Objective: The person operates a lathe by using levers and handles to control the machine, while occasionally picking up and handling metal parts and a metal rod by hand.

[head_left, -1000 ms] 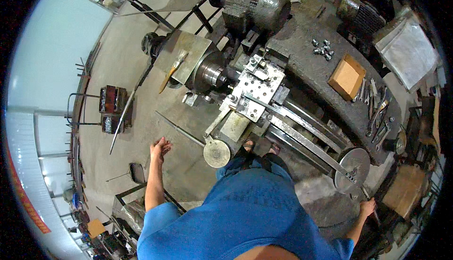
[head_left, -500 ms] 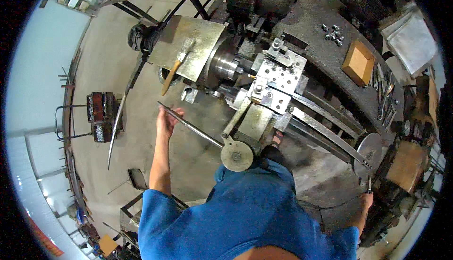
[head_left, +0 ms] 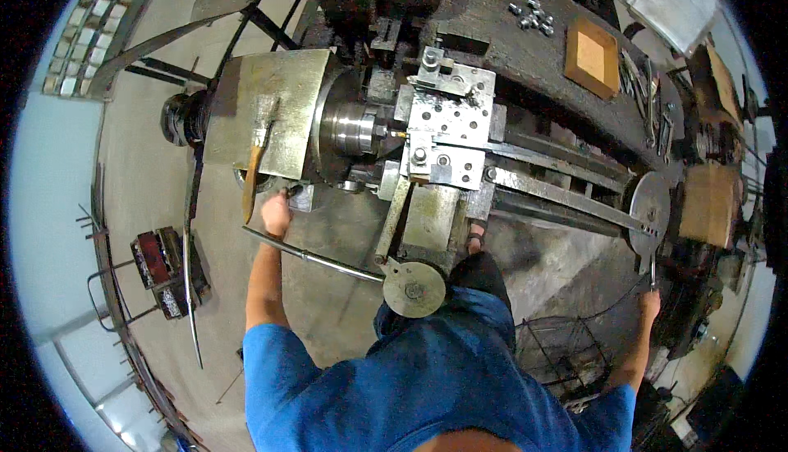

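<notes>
My left hand [head_left: 277, 212] is at a small metal block [head_left: 301, 197] on the front of the lathe, under the headstock. Its fingers look closed by a small dark part that I cannot make out. The long metal lever [head_left: 320, 261] passes just below that hand, running to a round disc [head_left: 414, 289] before my body. Far to the right, my right hand [head_left: 650, 300] grips a thin handle [head_left: 653, 274] hanging from a larger disc [head_left: 650, 212]. Between them, the chuck [head_left: 349, 130] faces a drilled tool plate [head_left: 451, 115].
A brush [head_left: 255, 169] with a wooden handle lies on the headstock cover [head_left: 226, 82]. Behind the rails are small metal parts [head_left: 532, 18], an open box [head_left: 593, 58] and wrenches [head_left: 648, 103]. A red-and-black case [head_left: 168, 267] stands on the floor at left.
My left hand has left the lever's end, where its fingers were spread, and moved up to the block on the machine. My right hand stays on its handle. The view has shifted.
</notes>
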Motion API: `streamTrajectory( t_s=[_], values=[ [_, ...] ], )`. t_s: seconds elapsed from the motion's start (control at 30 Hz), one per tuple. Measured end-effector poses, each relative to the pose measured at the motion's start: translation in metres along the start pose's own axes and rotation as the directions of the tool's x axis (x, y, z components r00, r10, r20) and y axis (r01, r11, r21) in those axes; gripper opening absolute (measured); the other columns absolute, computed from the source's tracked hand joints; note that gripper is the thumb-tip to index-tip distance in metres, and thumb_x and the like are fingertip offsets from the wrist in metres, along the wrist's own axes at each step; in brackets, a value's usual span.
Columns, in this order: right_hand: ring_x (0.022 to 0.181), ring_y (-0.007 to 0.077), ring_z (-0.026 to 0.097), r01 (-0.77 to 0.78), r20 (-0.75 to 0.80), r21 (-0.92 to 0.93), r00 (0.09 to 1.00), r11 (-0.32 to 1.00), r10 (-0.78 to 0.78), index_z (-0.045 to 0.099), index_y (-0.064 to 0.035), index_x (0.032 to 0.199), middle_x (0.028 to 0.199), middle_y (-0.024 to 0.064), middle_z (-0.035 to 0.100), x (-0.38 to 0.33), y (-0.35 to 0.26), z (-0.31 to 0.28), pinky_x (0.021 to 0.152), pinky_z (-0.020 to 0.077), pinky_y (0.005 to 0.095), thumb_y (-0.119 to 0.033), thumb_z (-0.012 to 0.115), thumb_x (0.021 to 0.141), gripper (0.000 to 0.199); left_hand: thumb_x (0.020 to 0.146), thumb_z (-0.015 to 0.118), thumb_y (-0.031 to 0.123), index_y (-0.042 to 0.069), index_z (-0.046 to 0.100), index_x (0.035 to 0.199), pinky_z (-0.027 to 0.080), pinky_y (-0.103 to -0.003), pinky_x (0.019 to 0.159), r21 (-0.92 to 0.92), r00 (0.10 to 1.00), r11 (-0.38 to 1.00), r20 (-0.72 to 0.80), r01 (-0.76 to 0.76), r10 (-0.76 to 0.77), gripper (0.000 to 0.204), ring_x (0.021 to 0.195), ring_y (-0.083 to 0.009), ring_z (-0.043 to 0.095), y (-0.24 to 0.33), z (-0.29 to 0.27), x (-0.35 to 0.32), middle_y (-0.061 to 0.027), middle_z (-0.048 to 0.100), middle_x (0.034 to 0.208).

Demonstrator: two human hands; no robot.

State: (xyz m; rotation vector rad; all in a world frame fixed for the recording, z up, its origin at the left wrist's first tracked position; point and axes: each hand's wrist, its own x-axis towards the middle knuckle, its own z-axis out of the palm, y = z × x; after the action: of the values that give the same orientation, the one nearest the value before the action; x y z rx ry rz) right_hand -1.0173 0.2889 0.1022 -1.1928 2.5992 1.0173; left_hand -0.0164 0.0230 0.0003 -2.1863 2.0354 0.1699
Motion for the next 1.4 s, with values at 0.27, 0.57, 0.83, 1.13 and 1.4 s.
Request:
streamTrajectory(
  t_s=[0.27,0.57,0.83,1.13,1.4],
  values=[
    [0.084,0.0346,0.058,-0.141,-0.098,0.346,0.978,0.928,0.185,0.052,-0.002,0.107,0.091,0.0192,0.06,-0.004,-0.008,-0.003,0.073,0.0465,0.0407,-0.027,0.06,0.067,0.048,0.071,0.064,0.025,0.011,0.051,0.112,0.048,-0.044,0.066,-0.147,0.982,0.973,-0.03,0.18,-0.186,0.045,0.079,-0.0319,0.06,-0.026,-0.011,-0.054,-0.0147,0.061,0.091],
    [0.083,0.0334,0.059,-0.372,0.271,0.56,0.927,0.74,0.26,0.058,-0.0027,0.096,0.087,0.0195,0.061,-0.039,0.085,0.086,0.074,0.0449,0.0392,-0.025,0.056,0.067,0.037,0.083,0.054,0.035,-0.009,0.043,0.104,0.048,-0.031,0.043,-0.956,0.729,-0.232,0.289,0.182,-0.62,0.05,0.054,-0.0263,0.061,0.041,-0.112,-0.126,-0.0204,0.06,0.082],
    [0.089,0.0383,0.055,-0.205,0.016,0.522,0.973,0.828,0.231,0.055,-0.0025,0.104,0.098,0.0227,0.057,-0.052,0.096,0.131,0.075,0.0442,0.0433,-0.02,0.053,0.073,0.036,0.074,0.047,-0.004,-0.012,0.045,0.071,0.049,-0.035,0.037,-0.968,0.499,-0.25,0.232,0.032,-0.835,0.01,0.04,-0.0245,0.053,0.095,-0.089,-0.069,-0.0177,0.054,0.058],
    [0.099,0.0353,0.053,-0.415,0.199,0.55,0.908,0.725,0.369,0.053,-0.0049,0.106,0.106,0.0217,0.055,-0.107,0.057,0.071,0.082,0.0426,0.0418,-0.021,0.047,0.074,0.037,0.071,0.039,-0.007,-0.011,0.043,0.072,0.047,-0.034,0.035,-0.967,0.457,-0.255,0.234,0.015,-0.859,0.006,0.04,-0.0227,0.052,0.102,-0.099,-0.071,-0.0159,0.052,0.057],
    [0.101,0.0351,0.052,-0.473,0.238,0.531,0.88,0.703,0.412,0.053,-0.0051,0.105,0.106,0.0187,0.056,-0.129,0.038,0.061,0.083,0.0425,0.041,-0.022,0.049,0.071,0.038,0.073,0.041,-0.007,-0.009,0.043,0.076,0.046,-0.031,0.036,-0.961,0.454,-0.276,0.246,0.0,-0.856,0.005,0.039,-0.0189,0.05,0.092,-0.081,-0.062,-0.015,0.053,0.057]
  ],
)
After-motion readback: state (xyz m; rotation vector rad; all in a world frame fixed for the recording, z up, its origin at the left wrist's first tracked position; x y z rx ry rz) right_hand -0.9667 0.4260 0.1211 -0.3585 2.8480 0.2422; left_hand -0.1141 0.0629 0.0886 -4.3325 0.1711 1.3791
